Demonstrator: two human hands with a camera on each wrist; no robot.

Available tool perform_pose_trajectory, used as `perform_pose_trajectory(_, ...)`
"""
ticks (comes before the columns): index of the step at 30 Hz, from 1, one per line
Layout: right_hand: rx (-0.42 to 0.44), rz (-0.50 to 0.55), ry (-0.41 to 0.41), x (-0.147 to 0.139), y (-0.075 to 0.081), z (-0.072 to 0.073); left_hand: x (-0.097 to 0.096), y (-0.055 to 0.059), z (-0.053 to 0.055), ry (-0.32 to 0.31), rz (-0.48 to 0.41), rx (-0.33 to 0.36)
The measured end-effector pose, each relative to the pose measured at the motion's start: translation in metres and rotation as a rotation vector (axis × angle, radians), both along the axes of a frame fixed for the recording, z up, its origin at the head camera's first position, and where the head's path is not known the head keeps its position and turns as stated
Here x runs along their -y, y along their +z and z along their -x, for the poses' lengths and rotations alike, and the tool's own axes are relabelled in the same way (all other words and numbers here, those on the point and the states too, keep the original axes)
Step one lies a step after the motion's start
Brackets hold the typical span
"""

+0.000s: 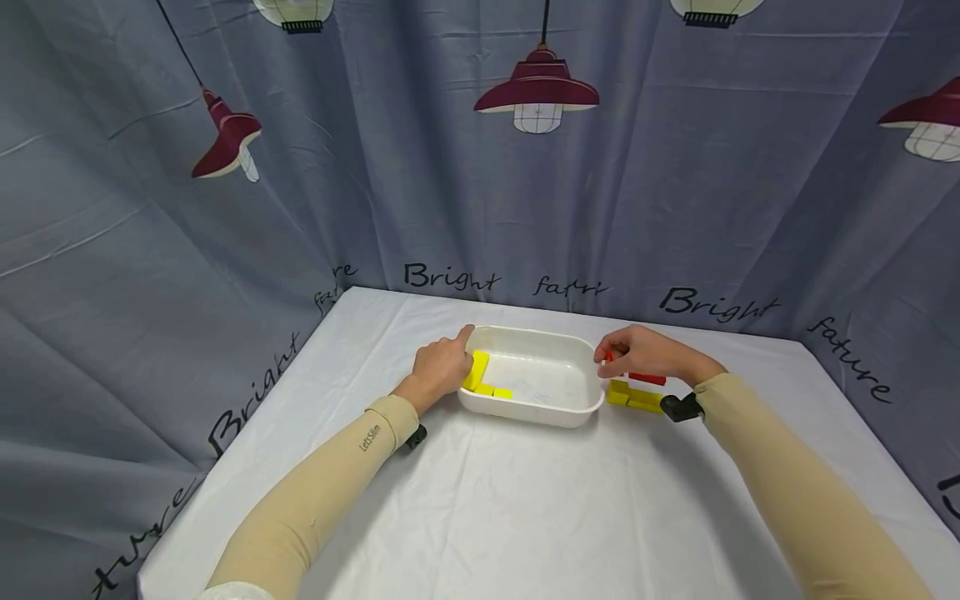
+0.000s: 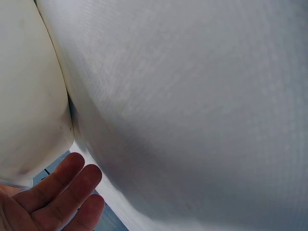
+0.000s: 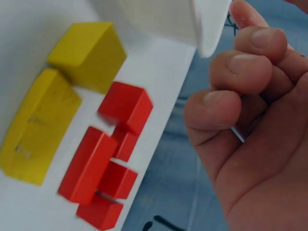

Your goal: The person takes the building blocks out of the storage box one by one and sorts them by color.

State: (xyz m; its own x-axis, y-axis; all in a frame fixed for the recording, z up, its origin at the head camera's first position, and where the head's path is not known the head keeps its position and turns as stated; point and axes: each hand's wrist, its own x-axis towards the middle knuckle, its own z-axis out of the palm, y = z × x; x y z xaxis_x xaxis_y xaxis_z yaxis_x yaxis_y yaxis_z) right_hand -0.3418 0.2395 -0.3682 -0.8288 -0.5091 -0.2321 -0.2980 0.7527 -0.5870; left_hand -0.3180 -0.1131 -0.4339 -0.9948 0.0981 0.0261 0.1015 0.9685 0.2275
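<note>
My left hand (image 1: 444,364) holds the white tray (image 1: 536,414) at its left rim, the index finger at the far corner. Its other three fingers stretch loosely beside the tray's outer wall in the left wrist view. Yellow blocks (image 1: 476,372) lie inside along the left end and near corner. Over the right rim, my right hand (image 1: 637,350) pinches a small red block (image 1: 609,356), mostly covered by the fingers. The right wrist view shows the other fingers (image 3: 242,67) curled inward, with the pinch out of sight.
Right of the tray, a yellow cube (image 3: 89,53) and a longer yellow block (image 3: 41,127) sit on the white-covered table (image 1: 525,508). Several red blocks (image 3: 89,163) are grouped beside them, under the right hand. A grey curtain (image 1: 450,192) hangs behind the table.
</note>
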Motion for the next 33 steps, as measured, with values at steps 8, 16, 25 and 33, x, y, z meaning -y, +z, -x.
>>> perform_pose_trajectory(8, 0.053, -0.023, 0.049, 0.023, 0.004, 0.007, -0.001, 0.002, 0.0, 0.013, -0.002, 0.012)
perform_pose_trajectory(16, 0.052, -0.074, 0.14, 0.046, 0.007, 0.013, 0.0, 0.002, 0.001, 0.015, -0.002, 0.019)
perform_pose_trajectory(25, 0.128, -0.069, 0.209, 0.077, 0.007, 0.021, 0.0, 0.002, 0.002, 0.013, -0.001, 0.016)
perform_pose_trajectory(33, 0.174, -0.094, 0.249, 0.098, 0.0, 0.025, -0.001, 0.0, 0.002, 0.016, 0.007, 0.017)
